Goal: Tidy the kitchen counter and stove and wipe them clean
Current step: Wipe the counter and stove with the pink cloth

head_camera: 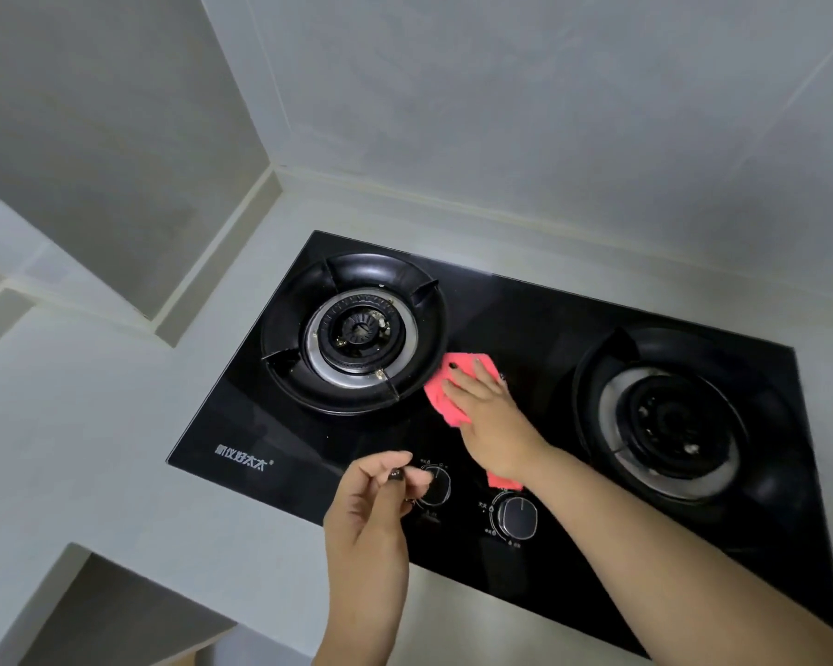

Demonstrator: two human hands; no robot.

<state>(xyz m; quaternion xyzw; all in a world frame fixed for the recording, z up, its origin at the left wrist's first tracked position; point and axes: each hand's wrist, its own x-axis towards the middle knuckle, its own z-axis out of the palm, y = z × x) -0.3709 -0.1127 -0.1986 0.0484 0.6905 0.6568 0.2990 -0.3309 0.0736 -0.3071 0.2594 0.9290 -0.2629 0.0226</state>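
Note:
A black glass stove [270,420] with two gas burners is set into a pale counter [97,425]. My right hand [489,415] presses a pink cloth [441,398] flat on the glass between the burners, right beside the rim of the left burner [357,334]; its fingers lie straight on the cloth. A bit of pink also shows under my wrist. My left hand [376,497] hovers over the front of the stove by the left knob [436,485], fingers loosely curled with thumb near the fingertips, holding nothing that I can see.
The right burner [669,415] sits near the stove's right end. A second knob [518,516] lies in front of my right forearm. Grey tiled walls meet in a corner behind the left burner. A counter edge drops away at the lower left.

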